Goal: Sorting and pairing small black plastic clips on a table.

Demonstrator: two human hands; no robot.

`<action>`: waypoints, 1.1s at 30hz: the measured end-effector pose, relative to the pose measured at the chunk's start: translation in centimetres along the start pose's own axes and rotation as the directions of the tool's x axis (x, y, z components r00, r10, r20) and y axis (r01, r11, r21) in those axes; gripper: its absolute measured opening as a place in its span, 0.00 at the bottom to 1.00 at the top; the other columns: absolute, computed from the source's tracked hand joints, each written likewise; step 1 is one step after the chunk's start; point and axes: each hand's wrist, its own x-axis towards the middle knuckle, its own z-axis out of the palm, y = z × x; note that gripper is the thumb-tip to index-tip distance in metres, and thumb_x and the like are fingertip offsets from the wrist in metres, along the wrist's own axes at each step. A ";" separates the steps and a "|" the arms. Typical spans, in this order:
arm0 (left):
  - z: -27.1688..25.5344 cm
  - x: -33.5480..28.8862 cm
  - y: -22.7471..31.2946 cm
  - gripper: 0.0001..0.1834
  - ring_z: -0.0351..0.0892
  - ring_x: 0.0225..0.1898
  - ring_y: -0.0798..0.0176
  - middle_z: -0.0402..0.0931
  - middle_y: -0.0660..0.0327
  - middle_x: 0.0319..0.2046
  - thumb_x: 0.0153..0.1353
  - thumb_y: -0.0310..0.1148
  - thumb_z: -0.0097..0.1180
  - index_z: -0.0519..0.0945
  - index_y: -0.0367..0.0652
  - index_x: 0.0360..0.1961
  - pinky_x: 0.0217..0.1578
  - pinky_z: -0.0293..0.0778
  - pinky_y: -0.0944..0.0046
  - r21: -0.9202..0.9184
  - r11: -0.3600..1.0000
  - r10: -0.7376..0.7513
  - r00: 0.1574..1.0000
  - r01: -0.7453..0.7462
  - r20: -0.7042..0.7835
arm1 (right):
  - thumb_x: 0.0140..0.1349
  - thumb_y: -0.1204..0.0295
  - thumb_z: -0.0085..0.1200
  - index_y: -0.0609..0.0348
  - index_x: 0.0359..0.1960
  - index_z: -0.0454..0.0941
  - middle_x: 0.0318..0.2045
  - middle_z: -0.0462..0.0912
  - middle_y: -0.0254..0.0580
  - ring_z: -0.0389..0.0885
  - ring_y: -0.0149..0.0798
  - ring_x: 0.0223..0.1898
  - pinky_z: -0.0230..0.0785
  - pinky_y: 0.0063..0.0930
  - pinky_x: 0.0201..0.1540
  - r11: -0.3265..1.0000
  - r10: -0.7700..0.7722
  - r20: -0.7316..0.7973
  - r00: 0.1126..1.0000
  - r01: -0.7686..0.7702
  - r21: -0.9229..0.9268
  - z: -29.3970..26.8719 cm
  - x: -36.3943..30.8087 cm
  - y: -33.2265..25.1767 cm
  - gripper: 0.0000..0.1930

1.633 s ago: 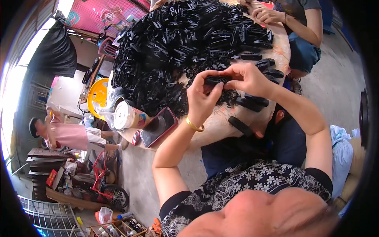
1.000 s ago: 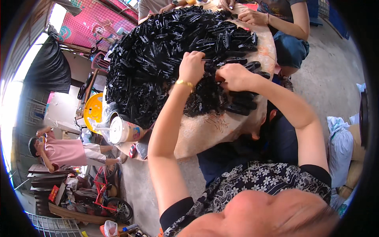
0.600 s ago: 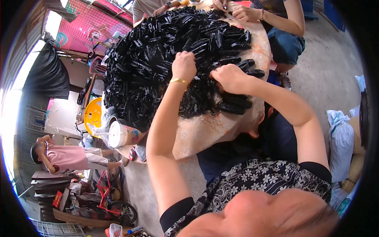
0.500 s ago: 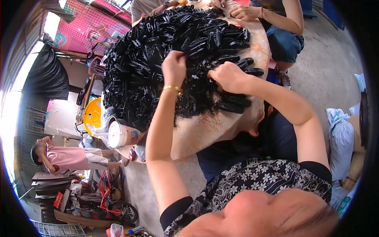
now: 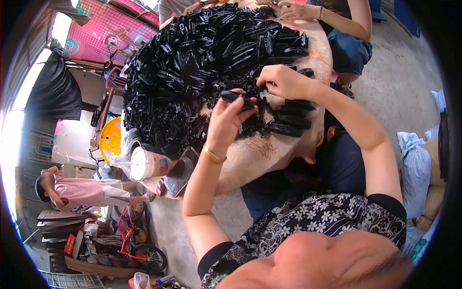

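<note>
Between the thumb and fingers of my left hand [image 5: 225,123] is a long, rounded black plastic part [image 5: 237,99], held above the table. My right hand [image 5: 287,82] is a little farther right, its fingertips pinched together over small black bits; whatever they hold is too small to name. A large pile of black plastic parts [image 5: 192,58] spreads over the far and left side of the table. Just below my right hand, several similar black parts [image 5: 291,120] lie side by side in a row.
The round table has a patterned cloth [image 5: 255,164]. A lidded drink cup [image 5: 144,164] with a straw and a phone [image 5: 180,172] stand near its left edge. Across the table are another person's hands [image 5: 301,10]. Pale sacks [image 5: 415,176] lie on the right.
My left hand has come back toward me from the pile and now has a black part in it. My right hand has shifted slightly farther away. The phone now shows beside my left forearm.
</note>
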 end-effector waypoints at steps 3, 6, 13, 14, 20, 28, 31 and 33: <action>0.9 -0.9 -0.4 0.16 0.77 0.43 0.64 0.74 0.60 0.41 0.60 0.24 0.53 0.69 0.37 0.49 0.44 0.77 0.61 0.121 0.992 -0.046 0.999 0.047 -0.012 | 0.49 0.81 0.55 0.66 0.33 0.79 0.29 0.77 0.47 0.77 0.46 0.33 0.70 0.32 0.37 0.999 -0.037 -0.103 0.994 0.039 0.017 -0.5 0.4 -0.9 0.08; 1.0 -1.3 -0.6 0.20 0.76 0.43 0.66 0.75 0.59 0.42 0.58 0.22 0.55 0.68 0.37 0.52 0.45 0.76 0.64 0.159 0.986 -0.034 0.999 0.038 -0.029 | 0.52 0.79 0.58 0.66 0.32 0.79 0.28 0.81 0.43 0.80 0.33 0.31 0.71 0.24 0.34 0.974 0.104 -0.134 0.985 -0.074 0.214 -0.5 0.6 -2.6 0.06; 1.5 -1.6 -1.1 0.19 0.77 0.43 0.65 0.75 0.58 0.42 0.58 0.20 0.54 0.68 0.38 0.51 0.45 0.77 0.64 0.072 0.997 0.023 0.999 -0.020 -0.047 | 0.57 0.78 0.56 0.66 0.33 0.78 0.27 0.81 0.40 0.79 0.28 0.29 0.71 0.20 0.33 0.910 0.166 -0.167 0.972 -0.086 0.406 0.2 -0.1 -6.1 0.04; 1.2 -1.6 -1.2 0.18 0.77 0.44 0.64 0.75 0.59 0.43 0.58 0.20 0.54 0.69 0.39 0.50 0.46 0.77 0.63 0.068 0.997 0.038 0.998 -0.035 -0.046 | 0.56 0.77 0.56 0.65 0.32 0.78 0.26 0.81 0.42 0.80 0.31 0.28 0.71 0.22 0.31 0.931 0.122 -0.215 0.969 -0.037 0.362 0.4 -0.2 -6.1 0.04; 1.4 -1.9 -1.0 0.17 0.79 0.40 0.64 0.76 0.59 0.41 0.57 0.20 0.54 0.71 0.38 0.48 0.43 0.79 0.63 0.153 0.985 0.089 0.995 -0.080 -0.052 | 0.51 0.78 0.58 0.64 0.31 0.78 0.26 0.80 0.44 0.80 0.40 0.29 0.71 0.27 0.32 0.969 0.117 -0.197 0.973 -0.068 0.239 -0.1 -0.6 -7.1 0.05; 1.8 -2.2 -1.1 0.16 0.80 0.38 0.64 0.77 0.57 0.39 0.58 0.22 0.56 0.72 0.36 0.48 0.43 0.79 0.64 0.193 0.977 0.107 0.989 -0.086 -0.101 | 0.46 0.80 0.59 0.62 0.31 0.78 0.29 0.78 0.42 0.77 0.44 0.30 0.71 0.32 0.32 0.959 -0.276 -0.216 0.937 0.252 -0.131 -0.1 -1.3 -6.8 0.08; 1.6 -2.1 -1.2 0.16 0.80 0.38 0.65 0.77 0.58 0.38 0.58 0.23 0.56 0.72 0.34 0.48 0.44 0.78 0.65 0.166 0.983 0.098 0.989 -0.078 -0.113 | 0.46 0.80 0.58 0.63 0.32 0.77 0.33 0.78 0.44 0.76 0.44 0.34 0.70 0.33 0.34 0.924 -0.335 -0.110 0.936 0.303 -0.232 -0.3 -1.4 -7.1 0.09; 1.4 -2.0 -1.1 0.16 0.79 0.37 0.67 0.76 0.59 0.37 0.59 0.24 0.56 0.71 0.33 0.48 0.43 0.78 0.67 0.133 0.989 0.086 0.991 -0.071 -0.107 | 0.45 0.78 0.59 0.64 0.33 0.76 0.36 0.77 0.45 0.76 0.45 0.36 0.71 0.33 0.36 0.917 -0.333 -0.055 0.941 0.309 -0.254 -0.6 -1.5 -7.5 0.11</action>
